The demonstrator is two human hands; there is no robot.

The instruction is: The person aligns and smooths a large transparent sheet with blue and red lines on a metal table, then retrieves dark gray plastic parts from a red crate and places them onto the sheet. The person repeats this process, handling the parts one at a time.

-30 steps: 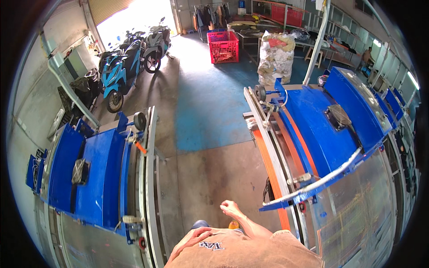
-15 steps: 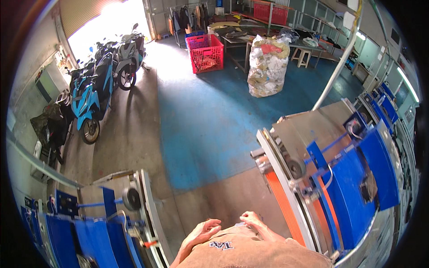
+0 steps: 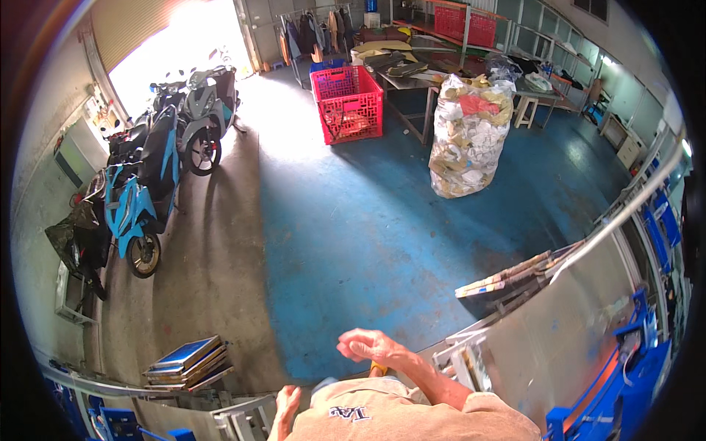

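My right hand point(image 3: 371, 345) is raised in front of my body, with its fingers loosely bent and nothing in it. Lower and to the left, beside my tan shirt point(image 3: 397, 408), hangs my left hand point(image 3: 288, 400). Its fingers show only in part, look relaxed and hold nothing I can see. Neither hand touches any object. Beneath my right hand is the blue-painted floor point(image 3: 353, 279).
Flat framed boards point(image 3: 190, 361) are stacked at lower left; more panels point(image 3: 507, 273) lean at right. Metal-and-blue machines point(image 3: 614, 411) flank me. Motorbikes point(image 3: 143, 198) stand left. Ahead are a red crate point(image 3: 349, 110), a stuffed clear sack point(image 3: 471, 140) and a cluttered table point(image 3: 404, 82).
I have moved forward between the machines; the crate and sack look closer. My right hand has swung up and forward, and my left has dropped back toward my side.
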